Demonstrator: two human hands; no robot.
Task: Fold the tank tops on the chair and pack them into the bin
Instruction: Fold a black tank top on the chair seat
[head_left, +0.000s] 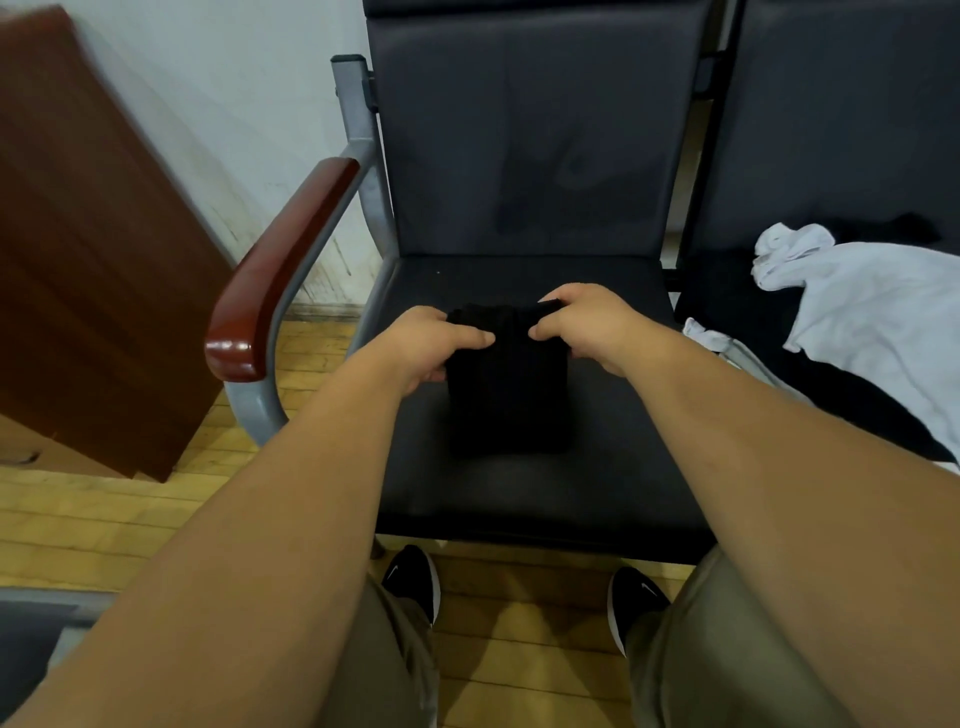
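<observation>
Black folded tank top (506, 384) on chair seat (519, 499) | left hand (431, 345), right hand (589, 325) pinching its far edge

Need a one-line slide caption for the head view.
Both hands, left hand and right hand, grip the far edge of a folded black tank top on the chair seat.

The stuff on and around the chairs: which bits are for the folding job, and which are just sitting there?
For the job:
- black tank top, folded, gripped at its far edge by left hand and right hand
- white tank top, unfolded on the next seat
- chair seat

Just there:
- wooden armrest
- brown board against the wall
- black shoes

No bin shows.
</observation>
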